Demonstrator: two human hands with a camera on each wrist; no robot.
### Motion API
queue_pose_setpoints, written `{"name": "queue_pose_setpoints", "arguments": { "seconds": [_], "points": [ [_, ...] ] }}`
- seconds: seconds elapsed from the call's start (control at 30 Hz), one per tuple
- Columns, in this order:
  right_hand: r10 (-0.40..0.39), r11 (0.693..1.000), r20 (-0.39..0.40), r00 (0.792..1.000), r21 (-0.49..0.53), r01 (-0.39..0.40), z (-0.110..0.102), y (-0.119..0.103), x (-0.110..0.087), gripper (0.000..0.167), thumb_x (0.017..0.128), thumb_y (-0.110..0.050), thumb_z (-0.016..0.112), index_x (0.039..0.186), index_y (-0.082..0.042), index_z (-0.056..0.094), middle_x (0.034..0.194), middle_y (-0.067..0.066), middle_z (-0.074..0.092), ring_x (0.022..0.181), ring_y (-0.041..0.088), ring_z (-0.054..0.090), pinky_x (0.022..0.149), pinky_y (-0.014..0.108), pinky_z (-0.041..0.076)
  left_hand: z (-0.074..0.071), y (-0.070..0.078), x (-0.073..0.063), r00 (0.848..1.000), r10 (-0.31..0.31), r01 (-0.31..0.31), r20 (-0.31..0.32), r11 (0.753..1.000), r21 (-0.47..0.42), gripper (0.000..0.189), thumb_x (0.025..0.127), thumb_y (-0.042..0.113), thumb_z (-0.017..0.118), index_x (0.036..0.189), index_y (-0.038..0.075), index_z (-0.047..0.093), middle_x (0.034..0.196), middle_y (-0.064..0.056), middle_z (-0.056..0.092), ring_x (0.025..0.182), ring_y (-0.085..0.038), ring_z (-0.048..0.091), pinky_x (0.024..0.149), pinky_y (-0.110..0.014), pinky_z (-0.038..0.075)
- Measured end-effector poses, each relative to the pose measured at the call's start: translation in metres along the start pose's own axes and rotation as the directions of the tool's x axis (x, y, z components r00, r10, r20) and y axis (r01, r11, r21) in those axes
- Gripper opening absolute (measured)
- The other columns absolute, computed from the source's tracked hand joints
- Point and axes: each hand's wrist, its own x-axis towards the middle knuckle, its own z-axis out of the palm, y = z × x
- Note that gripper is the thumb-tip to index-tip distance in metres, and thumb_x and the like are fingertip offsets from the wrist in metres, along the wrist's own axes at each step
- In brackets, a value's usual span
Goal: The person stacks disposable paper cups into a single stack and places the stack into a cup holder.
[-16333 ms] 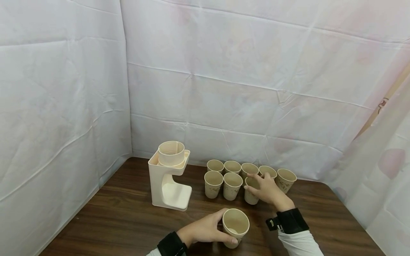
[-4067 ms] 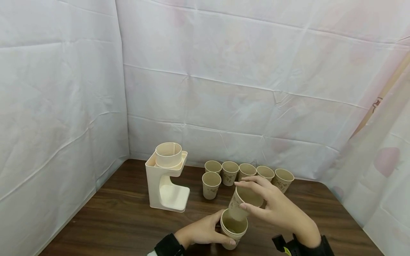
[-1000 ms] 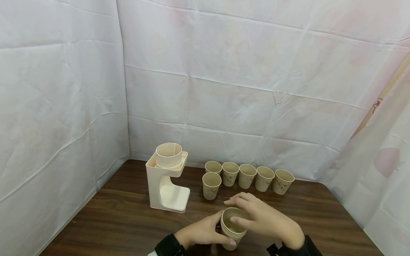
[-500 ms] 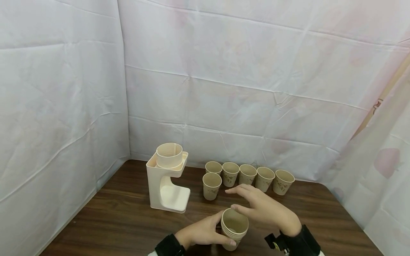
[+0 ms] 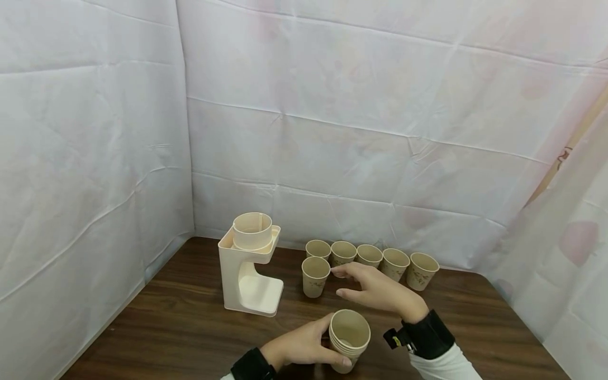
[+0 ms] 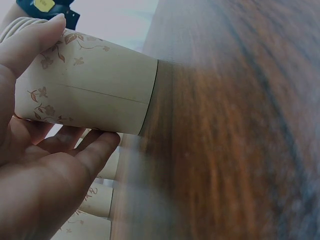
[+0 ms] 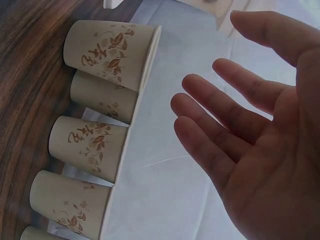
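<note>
My left hand (image 5: 306,343) grips a stack of nested paper cups (image 5: 350,338), thumb on the near side and fingers around the far side. In the left wrist view the lowest cup (image 6: 100,80) shows a brown leaf print, its base at the table. My right hand (image 5: 380,289) hovers with fingers extended and holds nothing. Its fingertips are close to the right of a single paper cup (image 5: 315,277) in front of the back row. The right wrist view shows that front cup (image 7: 107,55) apart from the spread fingers (image 7: 240,100).
A row of several paper cups (image 5: 424,270) stands at the back of the wooden table (image 5: 166,316), near the white cloth wall (image 5: 304,158). To the left is a cream C-shaped stand (image 5: 230,279) with a round holder (image 5: 253,232) on top.
Since 16.3 seconds ago, two front cups have left their row and the stack has grown. In the last second my right hand drew back from the stack toward the remaining front cup.
</note>
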Motion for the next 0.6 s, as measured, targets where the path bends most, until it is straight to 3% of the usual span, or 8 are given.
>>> {"name": "queue_pose_setpoints", "arguments": {
  "seconds": [0.17,0.4,0.6],
  "points": [
    [0.015,1.000,0.000,1.000,-0.023,-0.015,0.003,0.007,0.007,0.049,0.099,-0.035,0.066,0.138,-0.009,0.056,0.127,-0.001,0.062,0.119,0.020,0.059,0.098,0.042,0.049,0.000,-0.001,0.001,1.000,0.005,-0.005,-0.011,1.000,0.009,0.073,0.088,0.023,0.080,0.149,0.030,0.040,0.133,0.016,0.055,0.127,-0.005,0.047,0.107,-0.031,0.035],
    [-0.074,0.989,-0.026,0.997,-0.126,0.071,0.007,0.017,0.025,0.048,0.097,-0.033,0.069,0.134,-0.004,0.059,0.127,0.008,0.061,0.117,0.025,0.055,0.094,0.044,0.048,0.000,0.000,0.000,1.000,0.016,-0.016,-0.020,1.000,0.020,0.072,0.088,0.023,0.080,0.148,0.029,0.041,0.133,0.014,0.056,0.126,-0.006,0.048,0.107,-0.031,0.036],
    [-0.097,0.984,-0.029,0.995,-0.154,0.091,0.011,0.025,0.039,0.052,0.094,-0.033,0.072,0.134,-0.003,0.059,0.122,0.010,0.061,0.112,0.025,0.053,0.091,0.043,0.046,0.000,0.000,0.000,1.000,-0.010,0.011,-0.025,1.000,0.029,0.073,0.087,0.023,0.081,0.148,0.029,0.040,0.131,0.016,0.055,0.125,-0.005,0.048,0.105,-0.030,0.037]
  ]
}}
